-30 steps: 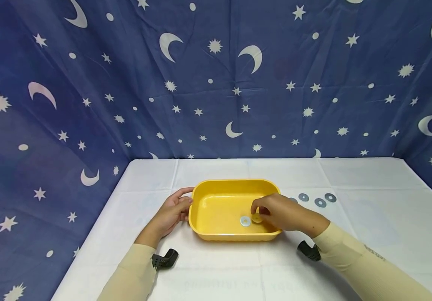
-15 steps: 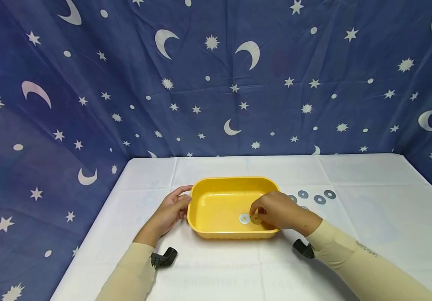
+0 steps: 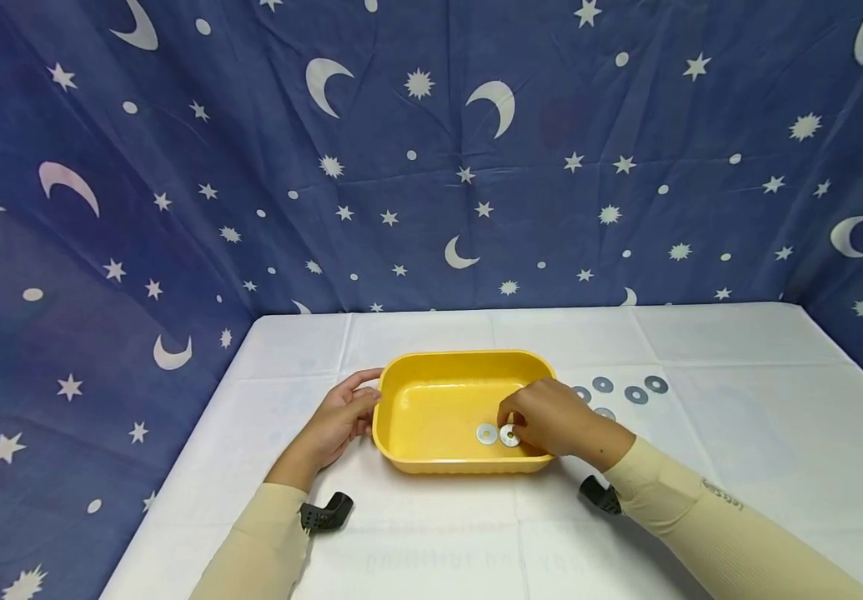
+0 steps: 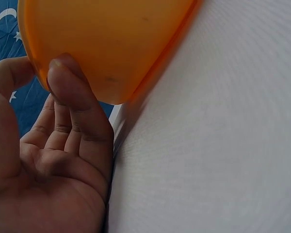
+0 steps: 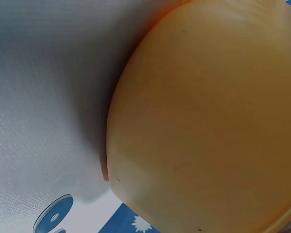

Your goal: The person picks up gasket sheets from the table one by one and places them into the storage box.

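Note:
A yellow plastic tub stands on the white table. My left hand holds its left end; in the left wrist view the thumb presses the outer wall and another finger touches the rim. My right hand reaches over the right rim into the tub, fingers curled down. A metal washer is at its fingertips, which appear to pinch it, partly hidden by the hand. Just left of it, another washer lies flat on the tub floor. The right wrist view shows the tub's outer wall, not the fingers.
Several grey washers lie on the table right of the tub; one washer shows at the lower left of the right wrist view. A blue curtain with moons and stars hangs behind and at the sides of the white table.
The washer at my right fingertips has turned from yellowish to bright white as its tilt changed. The head view has shifted slightly. My left hand keeps its place on the tub.

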A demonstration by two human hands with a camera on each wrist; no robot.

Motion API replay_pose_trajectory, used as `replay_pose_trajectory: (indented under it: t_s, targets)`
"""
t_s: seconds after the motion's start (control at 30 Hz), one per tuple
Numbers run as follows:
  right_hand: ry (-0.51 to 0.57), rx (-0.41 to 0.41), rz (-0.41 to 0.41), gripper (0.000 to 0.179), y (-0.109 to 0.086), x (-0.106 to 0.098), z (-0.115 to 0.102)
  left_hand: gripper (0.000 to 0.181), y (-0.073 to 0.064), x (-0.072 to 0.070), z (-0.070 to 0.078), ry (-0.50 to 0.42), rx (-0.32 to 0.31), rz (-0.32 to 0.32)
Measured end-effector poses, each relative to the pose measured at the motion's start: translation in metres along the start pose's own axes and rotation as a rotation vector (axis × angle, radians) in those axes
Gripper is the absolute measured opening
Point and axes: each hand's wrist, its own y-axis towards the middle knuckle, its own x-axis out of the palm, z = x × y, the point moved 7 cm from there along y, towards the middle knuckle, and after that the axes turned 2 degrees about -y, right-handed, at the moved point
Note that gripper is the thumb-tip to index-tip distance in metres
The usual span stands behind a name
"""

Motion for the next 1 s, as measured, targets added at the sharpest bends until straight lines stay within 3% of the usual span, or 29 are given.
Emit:
replay_pose_trajectory:
  t_s: [0.43, 0.67, 0.8, 1.0]
  targets:
    - [0.031, 0.084, 0.014, 0.014, -0.001, 0.0, 0.003, 0.049, 0.0, 0.0, 0.0, -0.002, 0.001, 0.007]
    - [0.168, 0.042, 0.159, 0.016, -0.012, -0.009, 0.006, 0.049, 0.001, -0.001, -0.001, 0.0, 0.002, 0.004]
    - [0.154, -0.017, 0.259, 0.021, -0.024, -0.022, 0.004, 0.049, 0.001, -0.001, -0.001, 0.0, 0.002, 0.002]
    - [0.128, -0.029, 0.343, 0.028, -0.048, -0.039, 0.009, 0.05, 0.001, -0.001, -0.001, -0.008, 0.005, -0.004]
